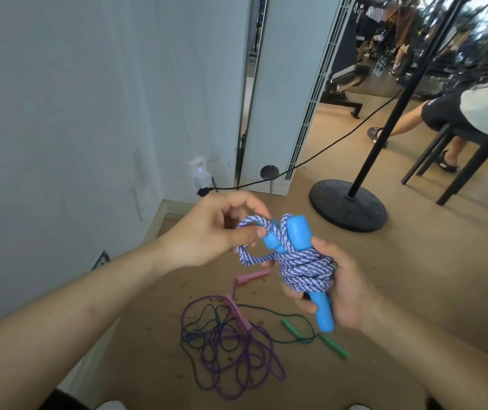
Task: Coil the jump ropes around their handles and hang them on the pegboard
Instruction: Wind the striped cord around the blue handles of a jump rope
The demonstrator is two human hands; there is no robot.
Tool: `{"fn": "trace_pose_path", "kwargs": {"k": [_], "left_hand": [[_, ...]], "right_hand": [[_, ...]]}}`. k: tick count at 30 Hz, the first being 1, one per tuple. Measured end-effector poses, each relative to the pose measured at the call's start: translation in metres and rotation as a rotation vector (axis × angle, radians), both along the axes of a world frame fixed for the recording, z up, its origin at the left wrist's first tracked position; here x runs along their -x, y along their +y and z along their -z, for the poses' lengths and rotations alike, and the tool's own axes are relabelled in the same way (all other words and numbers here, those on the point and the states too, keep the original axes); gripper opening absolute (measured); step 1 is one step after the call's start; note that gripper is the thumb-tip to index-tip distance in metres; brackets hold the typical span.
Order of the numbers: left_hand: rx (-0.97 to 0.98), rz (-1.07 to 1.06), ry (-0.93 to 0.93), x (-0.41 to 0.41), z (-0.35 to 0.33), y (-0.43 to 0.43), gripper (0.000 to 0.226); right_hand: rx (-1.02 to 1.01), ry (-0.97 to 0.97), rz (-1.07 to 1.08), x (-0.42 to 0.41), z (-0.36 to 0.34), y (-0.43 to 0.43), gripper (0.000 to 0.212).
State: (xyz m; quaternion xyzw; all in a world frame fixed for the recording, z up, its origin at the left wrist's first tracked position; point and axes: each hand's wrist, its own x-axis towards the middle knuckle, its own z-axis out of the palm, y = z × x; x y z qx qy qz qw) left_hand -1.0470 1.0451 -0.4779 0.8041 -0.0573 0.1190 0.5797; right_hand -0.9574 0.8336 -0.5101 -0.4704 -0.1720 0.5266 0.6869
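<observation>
A blue-and-white braided jump rope (306, 269) is wound in a thick bundle around its two blue handles (297, 232). My right hand (343, 288) grips the bundle and the lower end of the handles. My left hand (216, 232) pinches a loose loop of the same rope just left of the handle tops. On the floor below lie a purple rope with pink handles (238, 316) and a dark green rope with green handles (334, 346), tangled together. No pegboard is in view.
A white wall (89, 113) stands to the left with a plugged socket (199, 179). A black stand with a round base (347, 204) rises at the right, a cable running to it. A seated person on a black chair (455, 149) is at far right.
</observation>
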Motion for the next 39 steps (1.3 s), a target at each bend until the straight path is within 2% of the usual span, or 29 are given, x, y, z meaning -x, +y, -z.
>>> {"fn": "trace_pose_path", "kwargs": {"k": [8, 15, 16, 19, 22, 25, 29, 35, 39], "left_hand": [[0.104, -0.011, 0.119, 0.002, 0.001, -0.008, 0.020], [0.222, -0.137, 0.136, 0.002, 0.004, -0.016, 0.021], [0.261, -0.132, 0.151, 0.003, 0.003, -0.016, 0.023], [0.375, -0.127, 0.177, 0.003, 0.002, -0.015, 0.039], [0.448, -0.168, 0.179, 0.002, 0.000, -0.015, 0.039], [0.444, -0.186, 0.178, 0.002, -0.001, -0.016, 0.041], [0.378, -0.229, 0.112, 0.003, 0.003, -0.013, 0.025], [0.230, -0.231, 0.025, 0.004, 0.006, -0.014, 0.037], [0.134, -0.203, -0.021, 0.005, 0.008, -0.018, 0.037]], "right_hand": [[0.041, 0.029, 0.031, 0.002, 0.004, 0.003, 0.059], [0.123, -0.004, 0.107, 0.004, -0.004, 0.007, 0.038], [0.117, -0.010, 0.098, 0.004, -0.004, 0.007, 0.037], [0.101, -0.029, 0.064, 0.002, -0.001, 0.007, 0.058], [0.099, -0.024, 0.070, 0.002, -0.001, 0.007, 0.053], [0.082, -0.004, 0.088, 0.003, -0.005, 0.005, 0.040], [0.011, 0.017, 0.088, 0.002, -0.008, 0.004, 0.059], [0.017, 0.038, 0.072, 0.004, -0.008, 0.004, 0.066], [0.032, 0.022, 0.070, 0.004, -0.008, 0.006, 0.069]]}}
